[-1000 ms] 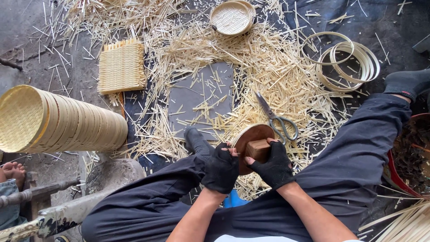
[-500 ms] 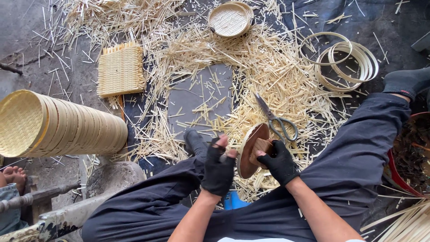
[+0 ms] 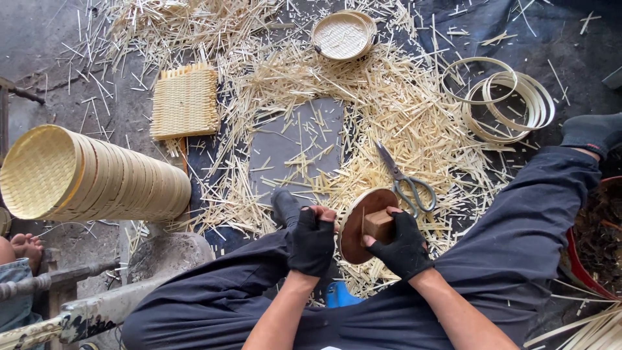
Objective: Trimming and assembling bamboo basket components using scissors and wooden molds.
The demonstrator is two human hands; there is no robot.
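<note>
The right hand [image 3: 403,245], in a black fingerless glove, is curled tight around a small brown wooden block [image 3: 378,225] fixed to the back of a round brown wooden disc [image 3: 360,227], which stands on edge between the knees. The left hand [image 3: 312,238], gloved the same way, is closed into a fist, its fingertips [image 3: 322,212] pressed against the disc's rim. Just past the disc lie grey-handled metal scissors [image 3: 407,182] on a litter of pale bamboo splinters [image 3: 395,110]. Farther out sit 1 flat woven bamboo mat [image 3: 186,102], a stack of round woven bamboo trays on its side [image 3: 91,174], a small round woven basket lid [image 3: 341,35] and several thin bamboo hoops [image 3: 502,98].
</note>
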